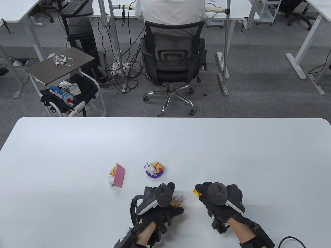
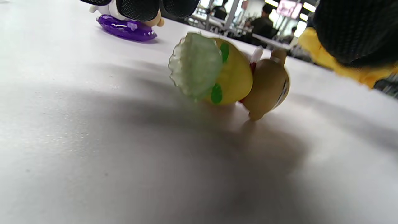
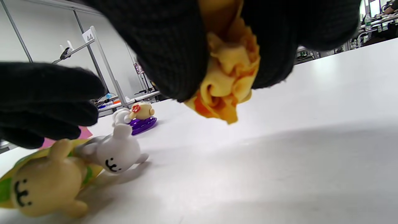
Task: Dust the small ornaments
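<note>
A small ornament [image 1: 178,200] with a tan figure and a white rabbit figure on a yellow-green base lies on its side on the white table [image 1: 165,144]. In the left wrist view this ornament [image 2: 230,74] rests on the table with my left fingers [image 2: 140,7] above and apart from it. My left hand [image 1: 169,192] hovers over it, fingers loosely curved. My right hand [image 1: 203,192] grips a bunched yellow cloth [image 3: 227,77] just right of the ornament [image 3: 62,177], a little above the table. Two more ornaments stand farther back: one on a purple base [image 1: 154,170] and one behind a pink card [image 1: 117,175].
The table's far edge is well beyond the ornaments. Behind it a person sits on a black office chair [image 1: 172,59], and a small cart [image 1: 64,77] with bags stands at the left.
</note>
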Motion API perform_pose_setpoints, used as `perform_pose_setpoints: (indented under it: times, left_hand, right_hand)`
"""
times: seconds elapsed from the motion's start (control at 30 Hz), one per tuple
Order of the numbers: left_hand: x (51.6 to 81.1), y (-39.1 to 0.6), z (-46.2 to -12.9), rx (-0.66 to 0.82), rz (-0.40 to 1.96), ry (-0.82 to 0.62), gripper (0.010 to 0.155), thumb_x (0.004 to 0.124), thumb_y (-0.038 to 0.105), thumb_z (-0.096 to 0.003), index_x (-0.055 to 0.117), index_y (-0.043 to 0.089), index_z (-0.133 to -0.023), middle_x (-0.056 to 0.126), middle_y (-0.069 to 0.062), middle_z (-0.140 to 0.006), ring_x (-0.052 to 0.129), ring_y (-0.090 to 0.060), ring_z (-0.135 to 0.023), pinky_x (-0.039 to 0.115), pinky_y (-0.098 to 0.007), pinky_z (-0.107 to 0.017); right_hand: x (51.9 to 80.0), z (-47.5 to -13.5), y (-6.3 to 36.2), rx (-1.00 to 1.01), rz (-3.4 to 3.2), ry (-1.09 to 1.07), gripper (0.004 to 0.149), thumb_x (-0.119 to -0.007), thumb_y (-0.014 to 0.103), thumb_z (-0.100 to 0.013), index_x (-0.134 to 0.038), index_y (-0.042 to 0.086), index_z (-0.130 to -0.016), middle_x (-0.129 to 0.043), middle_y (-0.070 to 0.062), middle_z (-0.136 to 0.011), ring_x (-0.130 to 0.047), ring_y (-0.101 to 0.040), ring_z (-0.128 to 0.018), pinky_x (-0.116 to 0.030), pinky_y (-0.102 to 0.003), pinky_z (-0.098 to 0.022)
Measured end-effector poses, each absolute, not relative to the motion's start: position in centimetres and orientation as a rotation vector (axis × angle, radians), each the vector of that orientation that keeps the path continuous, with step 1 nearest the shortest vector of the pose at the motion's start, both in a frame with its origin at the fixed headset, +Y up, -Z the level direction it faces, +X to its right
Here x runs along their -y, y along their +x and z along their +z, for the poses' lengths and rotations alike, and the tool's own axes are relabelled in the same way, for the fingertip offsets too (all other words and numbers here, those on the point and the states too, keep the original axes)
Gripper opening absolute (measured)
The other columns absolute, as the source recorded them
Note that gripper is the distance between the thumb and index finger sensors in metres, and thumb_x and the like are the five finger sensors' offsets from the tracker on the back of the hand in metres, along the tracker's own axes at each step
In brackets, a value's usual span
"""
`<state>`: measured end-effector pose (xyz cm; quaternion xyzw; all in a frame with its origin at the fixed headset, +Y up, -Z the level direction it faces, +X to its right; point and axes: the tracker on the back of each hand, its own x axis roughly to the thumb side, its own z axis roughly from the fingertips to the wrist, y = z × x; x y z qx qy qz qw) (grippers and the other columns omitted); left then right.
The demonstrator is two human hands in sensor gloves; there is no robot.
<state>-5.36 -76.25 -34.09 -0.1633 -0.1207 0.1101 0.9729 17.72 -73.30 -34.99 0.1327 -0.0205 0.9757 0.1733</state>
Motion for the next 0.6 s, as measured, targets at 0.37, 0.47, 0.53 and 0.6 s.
perform_pose_setpoints:
  times: [0.37, 0.47, 0.53, 0.6]
  left_hand:
    - [78.6, -3.4, -34.8, 0.277, 0.16, -0.408, 0.099, 0.083, 0.068, -0.0441, 0.021, 0.029, -0.111, 0.035, -0.011, -0.12, 0.046, -0.041, -0.107, 0.048, -0.061, -0.074]
    - [78.5, -3.2, -34.7, 0.299, 0.144, -0.376, 0.097, 0.084, 0.064, -0.0456, 0.025, 0.023, -0.111, 0.04, -0.019, -0.116, 0.058, -0.042, -0.099, 0.054, -0.06, -0.071]
    - [78.2, -3.5, -34.8, 0.305, 0.142, -0.325, 0.098, 0.084, 0.065, -0.0443, 0.03, 0.017, -0.11, 0.048, -0.024, -0.112, 0.066, -0.043, -0.093, 0.062, -0.059, -0.067]
    - [77.3, -4.7, -35.0, 0.286, 0.231, -0.251, 0.099, 0.084, 0.07, -0.0415, 0.038, 0.015, -0.11, 0.059, -0.024, -0.109, 0.076, -0.042, -0.086, 0.069, -0.057, -0.063]
  right_hand:
    - [72.9, -35.1, 18.0, 0.061, 2.714, 0.38, 0.051, -0.094, 0.024, -0.042, -0.084, 0.024, -0.092, -0.084, -0.013, -0.09, -0.097, -0.029, -0.061, -0.081, -0.051, -0.053]
    - [72.8, -35.0, 17.6, 0.06, 2.71, 0.397, 0.057, -0.095, 0.025, -0.042, -0.079, 0.021, -0.097, -0.085, -0.014, -0.088, -0.098, -0.027, -0.06, -0.082, -0.05, -0.053]
    - [72.8, -34.9, 17.5, 0.059, 2.704, 0.402, 0.06, -0.094, 0.025, -0.042, -0.075, 0.018, -0.099, -0.085, -0.015, -0.087, -0.098, -0.026, -0.06, -0.082, -0.05, -0.052]
    - [72.6, -34.7, 17.5, 0.071, 2.685, 0.404, 0.061, -0.094, 0.026, -0.042, -0.074, 0.016, -0.099, -0.085, -0.015, -0.086, -0.098, -0.026, -0.059, -0.083, -0.049, -0.052]
